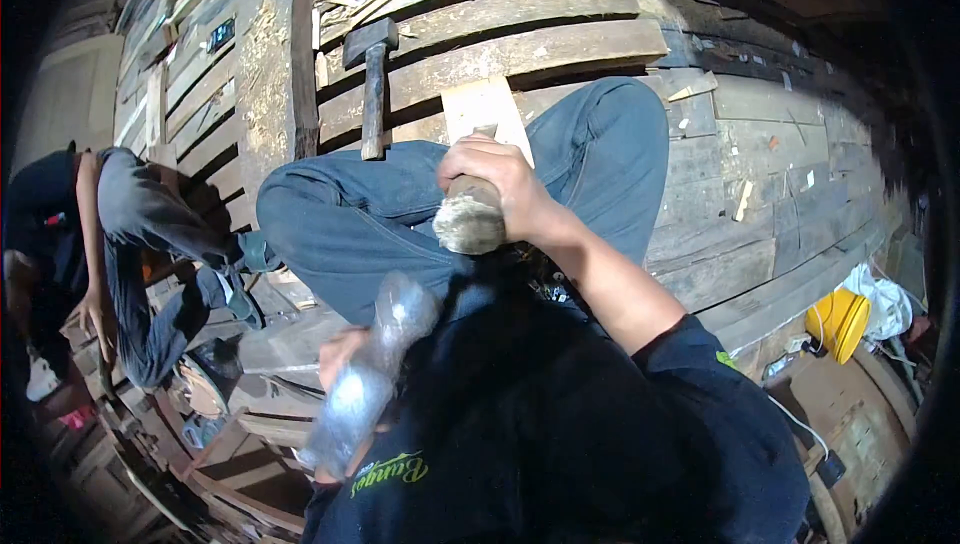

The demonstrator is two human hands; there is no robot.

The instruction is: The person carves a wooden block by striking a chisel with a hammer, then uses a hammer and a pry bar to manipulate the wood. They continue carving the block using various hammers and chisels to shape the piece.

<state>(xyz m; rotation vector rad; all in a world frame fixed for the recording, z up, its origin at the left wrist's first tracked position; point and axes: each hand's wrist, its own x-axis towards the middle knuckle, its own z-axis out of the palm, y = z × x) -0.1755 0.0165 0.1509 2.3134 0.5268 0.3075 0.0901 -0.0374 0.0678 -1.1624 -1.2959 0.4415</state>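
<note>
My right hand (505,184) is closed around the wooden handle of a chisel (468,216), whose butt end is frayed and points toward me. The chisel stands on a pale piece of board (487,109) lying on the dark planks between my knees. My left hand (338,354) grips a clear plastic bottle (372,374) held close to my chest and tilted up to the right. A heavy hammer (372,84) with a dark head and wooden handle lies on the planks just beyond my left knee, untouched by either hand.
I sit in blue jeans on weathered planks (560,34) strewn with chips. Another person (130,234) in grey crouches at the left. A thick beam (272,64) runs past the hammer. A yellow container (838,322) and a white cloth (885,299) lie at the right.
</note>
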